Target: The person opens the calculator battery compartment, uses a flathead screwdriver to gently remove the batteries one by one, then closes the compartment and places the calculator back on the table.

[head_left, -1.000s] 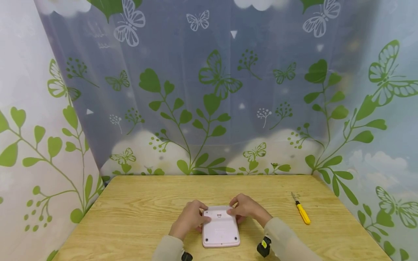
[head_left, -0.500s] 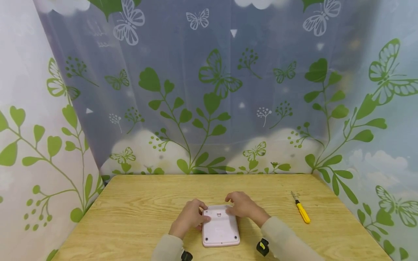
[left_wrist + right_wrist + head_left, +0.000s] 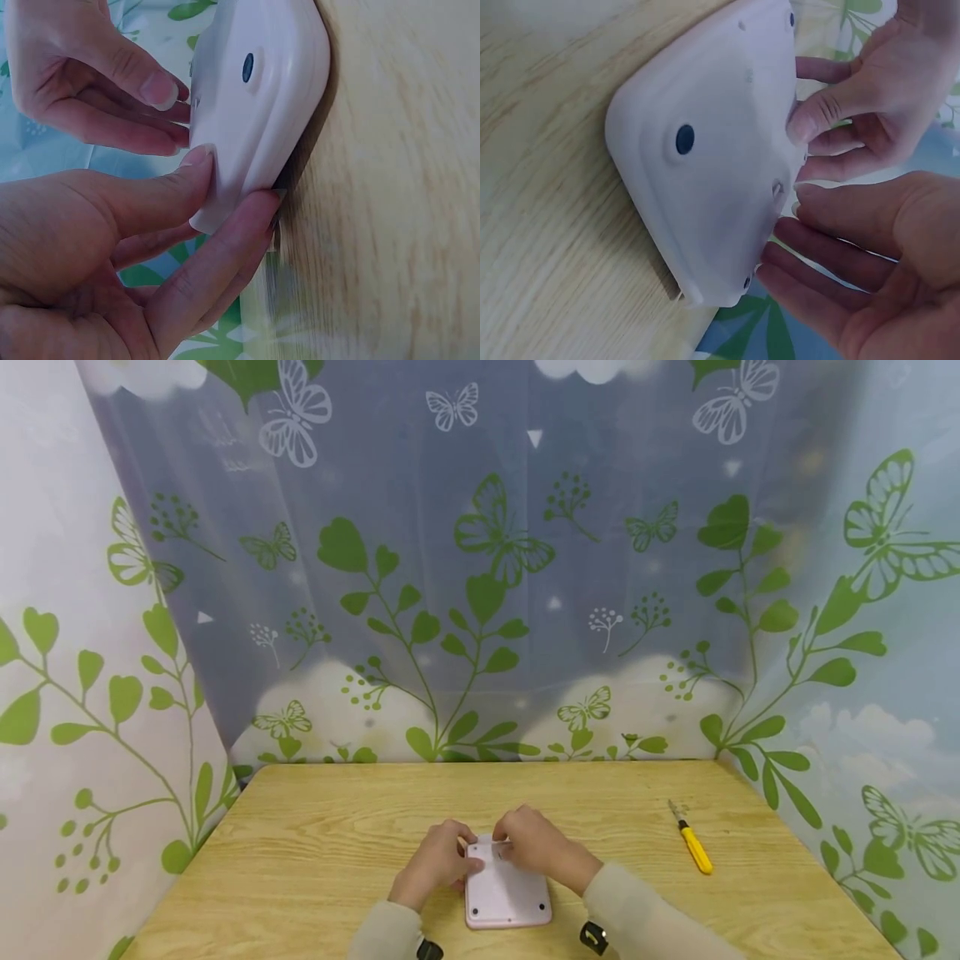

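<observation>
A pale pink, flat device that looks like a calculator (image 3: 508, 893) lies back side up on the wooden table. Dark round feet (image 3: 685, 139) and a small latch (image 3: 778, 188) show on its back. My left hand (image 3: 437, 864) grips its far left corner, thumb on top and fingers along the side and underneath. Over the latch area is my right hand (image 3: 542, 847), its thumb close to the latch. In the right wrist view, the right hand's fingertips (image 3: 769, 271) meet the far edge, loosely bent. The device's front face is hidden.
A yellow-handled screwdriver (image 3: 696, 850) lies to the right on the table (image 3: 337, 810), its tip pointing away, with tiny bits beside the tip. A patterned curtain (image 3: 480, 635) rises behind the table's far edge, with more on both sides.
My right hand has left the device's far right corner and moved left over the latch area. The left hand and the device stay in place.
</observation>
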Available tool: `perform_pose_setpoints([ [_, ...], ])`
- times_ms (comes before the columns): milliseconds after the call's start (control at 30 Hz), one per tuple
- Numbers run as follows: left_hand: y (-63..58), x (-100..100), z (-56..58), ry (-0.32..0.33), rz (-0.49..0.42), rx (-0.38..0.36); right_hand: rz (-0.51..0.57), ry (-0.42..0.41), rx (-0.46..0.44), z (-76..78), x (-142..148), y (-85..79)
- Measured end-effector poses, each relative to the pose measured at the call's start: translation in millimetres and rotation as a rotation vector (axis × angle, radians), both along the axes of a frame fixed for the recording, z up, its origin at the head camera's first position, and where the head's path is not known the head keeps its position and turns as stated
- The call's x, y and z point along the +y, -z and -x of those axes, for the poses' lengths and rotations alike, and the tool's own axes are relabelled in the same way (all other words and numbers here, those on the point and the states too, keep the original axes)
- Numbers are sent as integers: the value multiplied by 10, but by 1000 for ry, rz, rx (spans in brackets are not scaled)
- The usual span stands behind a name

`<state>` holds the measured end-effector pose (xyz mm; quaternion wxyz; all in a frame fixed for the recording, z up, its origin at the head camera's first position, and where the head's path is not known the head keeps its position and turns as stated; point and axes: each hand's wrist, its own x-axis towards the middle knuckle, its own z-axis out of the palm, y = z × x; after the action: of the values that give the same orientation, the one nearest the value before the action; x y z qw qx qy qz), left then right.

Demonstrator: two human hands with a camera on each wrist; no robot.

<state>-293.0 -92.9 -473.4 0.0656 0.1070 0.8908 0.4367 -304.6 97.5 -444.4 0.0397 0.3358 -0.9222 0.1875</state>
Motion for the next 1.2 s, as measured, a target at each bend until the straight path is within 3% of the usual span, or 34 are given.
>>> perform_pose_setpoints([
  [200, 2, -1, 17, -7, 19, -24, -31, -11, 35, -33, -42, -20],
  [633, -22, 9, 3, -14, 43, -33, -68, -48, 79, 43, -64, 39],
  [933, -26, 11, -12, -4, 36, -18, -254, -46, 171, -30, -121, 22],
  [1200, -31, 19, -3, -14, 43, -32, -265, -41, 169, -16, -122, -6],
])
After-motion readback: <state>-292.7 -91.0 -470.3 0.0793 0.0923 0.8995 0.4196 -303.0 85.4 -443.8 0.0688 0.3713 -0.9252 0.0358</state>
